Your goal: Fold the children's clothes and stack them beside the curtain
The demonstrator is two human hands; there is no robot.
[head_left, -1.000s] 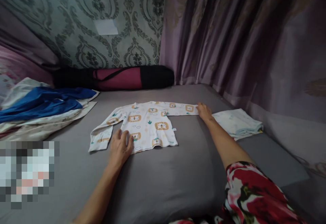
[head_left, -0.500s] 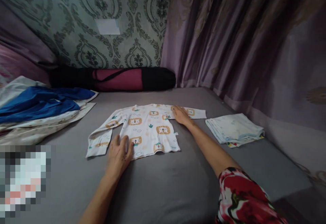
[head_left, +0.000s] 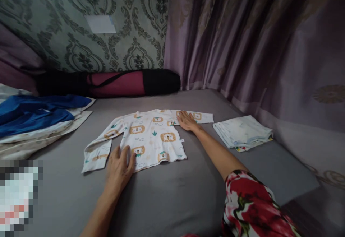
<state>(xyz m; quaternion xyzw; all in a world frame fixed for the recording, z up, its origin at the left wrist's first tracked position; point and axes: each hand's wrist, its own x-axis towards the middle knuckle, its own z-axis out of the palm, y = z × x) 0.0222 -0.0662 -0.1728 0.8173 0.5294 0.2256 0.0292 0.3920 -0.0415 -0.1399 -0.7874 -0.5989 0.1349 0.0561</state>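
Note:
A small white long-sleeved shirt point(head_left: 153, 140) with orange lion faces and green leaves lies spread on the grey sheet. Its right-side sleeve stretches straight out; the left-side one angles down toward me. My left hand point(head_left: 120, 167) rests at the lower left edge of the shirt, between the body and the sleeve cuff, fingers apart. On the right-side sleeve, near the shoulder, my right hand point(head_left: 187, 121) lies flat with its fingers spread.
Folded pale cloths point(head_left: 244, 132) are stacked at the right. A heap of clothes with a blue garment point(head_left: 35, 113) lies at the left. Along the wall rests a long black and maroon bag point(head_left: 115, 84). Purple curtains point(head_left: 242, 43) hang at the right.
The view has turned slightly to the right, so everything sits further left. Both hands keep about the same places on the shirt; the right fingers lie a little more spread.

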